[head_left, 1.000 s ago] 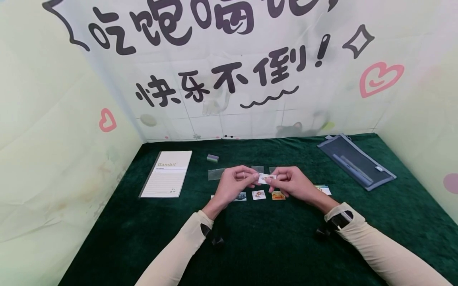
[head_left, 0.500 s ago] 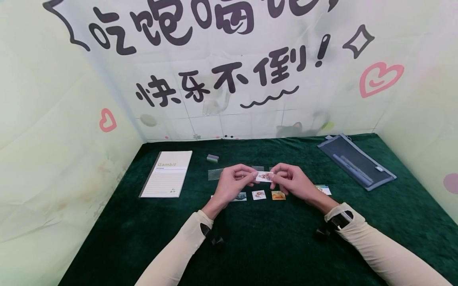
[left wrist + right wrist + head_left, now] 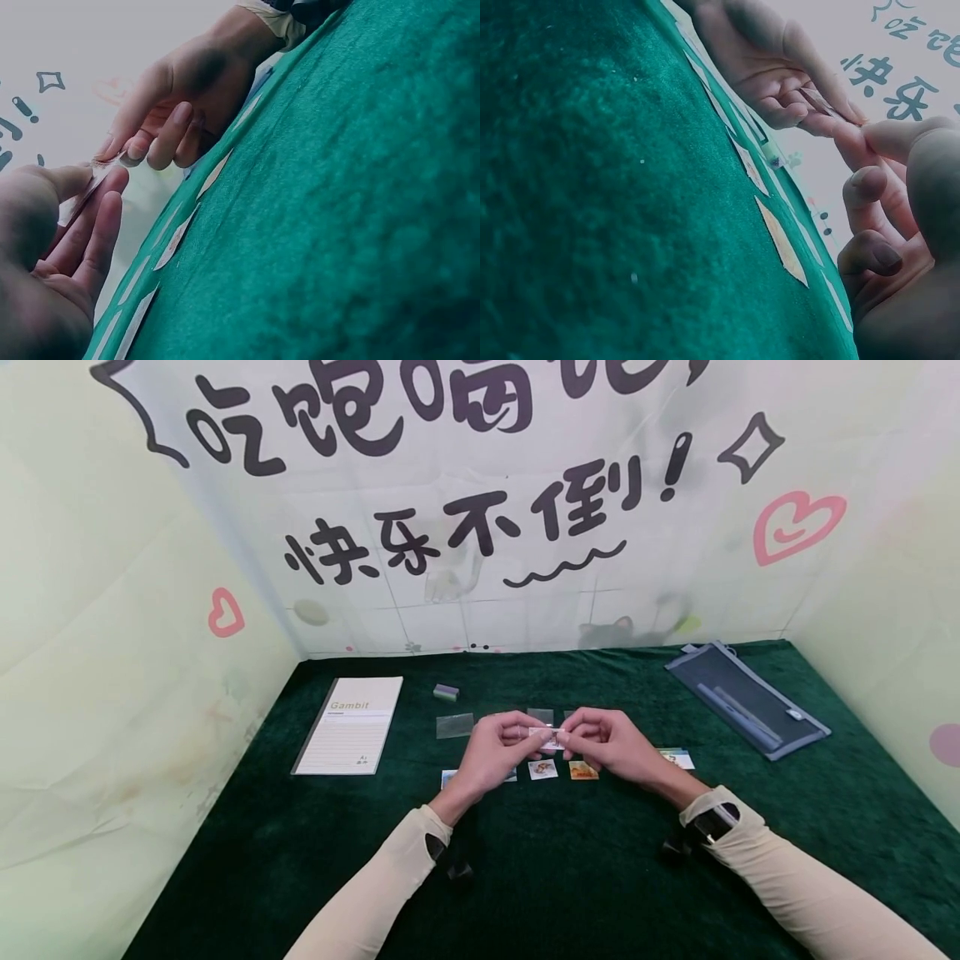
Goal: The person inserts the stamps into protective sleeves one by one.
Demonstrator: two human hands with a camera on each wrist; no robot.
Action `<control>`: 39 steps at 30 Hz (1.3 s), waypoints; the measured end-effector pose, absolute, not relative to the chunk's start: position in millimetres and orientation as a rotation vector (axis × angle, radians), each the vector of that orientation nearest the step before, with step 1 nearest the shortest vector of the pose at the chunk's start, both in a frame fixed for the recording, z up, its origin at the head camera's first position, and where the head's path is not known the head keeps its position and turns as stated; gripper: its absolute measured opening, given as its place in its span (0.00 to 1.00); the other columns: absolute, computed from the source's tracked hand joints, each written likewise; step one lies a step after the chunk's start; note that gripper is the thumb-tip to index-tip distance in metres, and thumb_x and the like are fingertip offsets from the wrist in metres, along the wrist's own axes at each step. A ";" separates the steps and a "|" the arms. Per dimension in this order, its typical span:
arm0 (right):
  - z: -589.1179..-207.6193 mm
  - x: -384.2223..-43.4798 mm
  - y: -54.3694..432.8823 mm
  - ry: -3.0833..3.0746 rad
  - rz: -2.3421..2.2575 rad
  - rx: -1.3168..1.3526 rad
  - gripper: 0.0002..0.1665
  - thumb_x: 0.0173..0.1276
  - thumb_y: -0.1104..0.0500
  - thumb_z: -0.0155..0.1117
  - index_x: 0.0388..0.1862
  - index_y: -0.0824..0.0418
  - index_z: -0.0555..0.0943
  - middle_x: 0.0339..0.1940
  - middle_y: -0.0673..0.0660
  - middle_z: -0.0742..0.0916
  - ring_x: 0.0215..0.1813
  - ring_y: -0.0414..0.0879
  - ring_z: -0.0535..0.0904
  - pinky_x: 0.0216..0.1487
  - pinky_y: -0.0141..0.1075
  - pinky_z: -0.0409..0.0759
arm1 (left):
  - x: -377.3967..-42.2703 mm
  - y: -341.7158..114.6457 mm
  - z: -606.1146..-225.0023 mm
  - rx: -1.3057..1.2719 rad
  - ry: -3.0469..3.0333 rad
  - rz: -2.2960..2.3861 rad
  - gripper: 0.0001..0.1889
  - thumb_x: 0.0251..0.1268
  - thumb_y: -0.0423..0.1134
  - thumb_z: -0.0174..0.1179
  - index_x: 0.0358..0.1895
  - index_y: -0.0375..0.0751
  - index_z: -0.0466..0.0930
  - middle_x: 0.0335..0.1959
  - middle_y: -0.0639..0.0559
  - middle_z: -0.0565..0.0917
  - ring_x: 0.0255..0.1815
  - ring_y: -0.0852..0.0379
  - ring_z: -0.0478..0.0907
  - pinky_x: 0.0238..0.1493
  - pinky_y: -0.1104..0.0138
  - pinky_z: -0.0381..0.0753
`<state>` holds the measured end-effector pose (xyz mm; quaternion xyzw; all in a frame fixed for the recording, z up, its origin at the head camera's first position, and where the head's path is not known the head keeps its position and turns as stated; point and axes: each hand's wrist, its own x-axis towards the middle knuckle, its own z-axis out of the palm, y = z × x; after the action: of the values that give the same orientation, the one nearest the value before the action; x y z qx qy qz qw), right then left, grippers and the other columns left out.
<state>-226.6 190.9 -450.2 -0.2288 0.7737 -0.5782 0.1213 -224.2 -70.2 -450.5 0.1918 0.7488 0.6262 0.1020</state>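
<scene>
A small white picture card (image 3: 555, 741) is held up just above the table, between my two hands. My left hand (image 3: 495, 750) pinches its left end between thumb and fingers. From the other side, the thumb and fingers of my right hand (image 3: 618, 745) pinch the right end. In the left wrist view the card (image 3: 87, 190) appears nearly edge-on, with fingertips covering part of it. Below the hands lie a white card with a figure (image 3: 543, 769) and an orange card (image 3: 583, 770). A blue card (image 3: 447, 777) is partly hidden by my left hand.
Clear plastic pieces (image 3: 454, 727) lie behind the cards. A notebook (image 3: 348, 735) is at left, with a small purple-and-green block (image 3: 446, 692) near it. At right are a mesh zip pouch (image 3: 738, 689) and more cards (image 3: 678, 759), partly behind my right wrist.
The held card has come slightly down and left, and its face is tilted more. My left hand has shifted right, uncovering part of a card at left. Both hands still hold the card.
</scene>
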 end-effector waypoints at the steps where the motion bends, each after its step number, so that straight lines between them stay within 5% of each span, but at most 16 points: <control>1: -450.2 -226.6 191.0 2.259 -1.689 -0.669 0.13 0.84 0.50 0.64 0.58 0.54 0.83 0.40 0.60 0.92 0.24 0.51 0.78 0.28 0.36 0.80 | -223.8 -70.0 -450.2 0.568 2.215 1.851 0.15 0.78 0.54 0.67 0.56 0.51 0.88 0.47 0.54 0.95 0.48 0.53 0.94 0.53 0.59 0.92; 21: -450.3 -227.7 192.5 2.258 -1.590 -0.736 0.09 0.84 0.53 0.62 0.53 0.56 0.84 0.38 0.58 0.91 0.31 0.59 0.81 0.36 0.36 0.83 | -223.4 -68.8 -448.7 0.555 2.194 1.841 0.16 0.76 0.55 0.68 0.56 0.52 0.89 0.45 0.53 0.95 0.46 0.53 0.94 0.54 0.60 0.91; 39: -452.9 -228.5 193.5 2.243 -1.586 -0.803 0.09 0.85 0.55 0.61 0.53 0.57 0.83 0.36 0.59 0.90 0.28 0.55 0.79 0.33 0.36 0.82 | -221.2 -67.5 -450.4 0.599 2.244 1.811 0.15 0.77 0.55 0.67 0.55 0.52 0.89 0.44 0.54 0.96 0.43 0.54 0.94 0.49 0.62 0.90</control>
<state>-228.5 193.5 -452.9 -0.2778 0.7761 -0.5488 0.1394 -221.2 -67.5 -450.4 0.2023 0.7583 0.6119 0.0982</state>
